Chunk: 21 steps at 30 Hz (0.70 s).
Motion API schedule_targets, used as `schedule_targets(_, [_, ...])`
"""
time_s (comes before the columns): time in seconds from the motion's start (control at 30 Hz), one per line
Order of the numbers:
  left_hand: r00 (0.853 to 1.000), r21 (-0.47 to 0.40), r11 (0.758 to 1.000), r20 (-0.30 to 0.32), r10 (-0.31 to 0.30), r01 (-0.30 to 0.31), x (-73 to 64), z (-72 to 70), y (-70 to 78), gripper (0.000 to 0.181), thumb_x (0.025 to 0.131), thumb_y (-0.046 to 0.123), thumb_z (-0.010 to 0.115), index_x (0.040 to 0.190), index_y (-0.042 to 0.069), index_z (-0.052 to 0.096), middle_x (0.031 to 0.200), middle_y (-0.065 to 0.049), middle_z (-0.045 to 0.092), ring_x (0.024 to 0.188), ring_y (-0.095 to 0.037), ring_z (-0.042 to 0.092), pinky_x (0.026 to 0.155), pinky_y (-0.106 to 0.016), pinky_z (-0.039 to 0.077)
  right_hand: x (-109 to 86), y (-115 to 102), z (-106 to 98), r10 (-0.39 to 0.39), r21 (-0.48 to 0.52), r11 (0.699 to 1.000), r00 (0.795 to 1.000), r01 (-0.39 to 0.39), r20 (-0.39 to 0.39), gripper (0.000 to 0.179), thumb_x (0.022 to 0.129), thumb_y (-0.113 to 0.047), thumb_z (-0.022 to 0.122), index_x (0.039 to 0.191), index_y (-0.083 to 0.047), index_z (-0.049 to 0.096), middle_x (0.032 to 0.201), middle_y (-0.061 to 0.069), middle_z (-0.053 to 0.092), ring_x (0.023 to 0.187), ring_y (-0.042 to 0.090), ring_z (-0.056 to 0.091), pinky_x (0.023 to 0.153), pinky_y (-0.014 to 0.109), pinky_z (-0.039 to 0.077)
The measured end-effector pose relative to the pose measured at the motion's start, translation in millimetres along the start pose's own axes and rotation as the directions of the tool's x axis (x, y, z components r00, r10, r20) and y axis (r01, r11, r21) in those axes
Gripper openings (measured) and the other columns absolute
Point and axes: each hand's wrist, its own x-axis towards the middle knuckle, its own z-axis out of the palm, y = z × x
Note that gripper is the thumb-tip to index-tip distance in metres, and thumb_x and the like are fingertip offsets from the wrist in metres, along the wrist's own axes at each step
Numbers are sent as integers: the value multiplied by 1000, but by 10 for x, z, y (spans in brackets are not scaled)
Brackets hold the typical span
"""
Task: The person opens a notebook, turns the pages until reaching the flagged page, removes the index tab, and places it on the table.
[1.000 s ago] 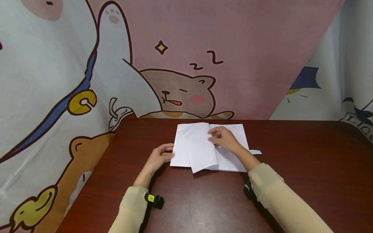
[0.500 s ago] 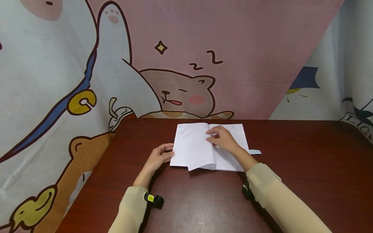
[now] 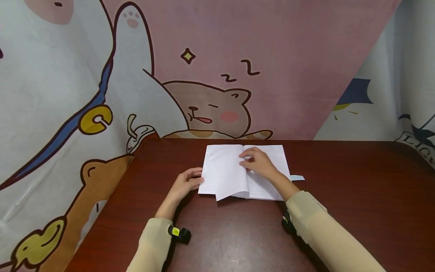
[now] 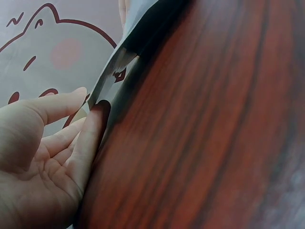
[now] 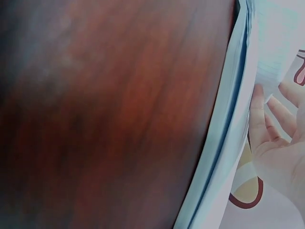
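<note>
An open notebook (image 3: 266, 189) with white ruled pages lies on the table. My left hand (image 3: 183, 186) holds its left edge; in the left wrist view the thumb lies above the edge and a finger under it. A page (image 3: 231, 173) of the notebook is bent over to the left, and its lower corner sticks out past the bottom edge. My right hand (image 3: 259, 163) hovers over the right half near the spine, its fingertips against the bent page. In the right wrist view the thumb and fingers (image 5: 258, 114) stand apart at the page, nothing gripped between them.
A pale blue strip (image 3: 297, 177) sticks out from under the notebook's right edge. The dark reddish wooden table (image 3: 357, 207) runs back to a cartoon-printed cloth (image 3: 289, 75). Each sleeve bears a black wrist camera (image 3: 183, 235).
My right hand has shifted slightly left, and the bent page has moved left with it, its lower corner sliding along the bottom edge. My left hand stays at the notebook's left edge.
</note>
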Motion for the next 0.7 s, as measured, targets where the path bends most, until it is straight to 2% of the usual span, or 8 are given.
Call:
schedule_targets(0.13, [1000, -3, 1000, 8, 8, -8, -2, -4, -5, 45, 93, 13, 69, 136, 5, 58, 133, -19, 61, 98, -13, 65, 84, -29, 58, -5, -11, 5, -11, 8, 1000, 1000, 11, 14, 31, 89, -6, 72, 116, 8, 67, 132, 24, 55, 98, 33, 68, 72, 24, 59])
schedule_targets(0.33, [1000, -2, 1000, 12, 11, -11, -4, -2, -1, 46, 92, 11, 70, 136, 5, 58, 132, -19, 61, 97, -13, 66, 84, -28, 58, -8, 6, 10, -34, -60, 998, 999, 35, 21, 31, 88, -8, 72, 115, 6, 69, 129, 21, 61, 98, 30, 68, 75, 24, 56])
schedule_targets(0.7, [998, 15, 999, 44, 34, -34, 2, -20, -21, 51, 93, 9, 70, 140, 2, 53, 135, -23, 57, 101, -16, 66, 82, -26, 57, -16, -15, -4, -52, -100, 993, 998, 55, 31, 28, 89, -9, 71, 114, 4, 71, 126, 20, 66, 102, 32, 66, 90, 40, 53])
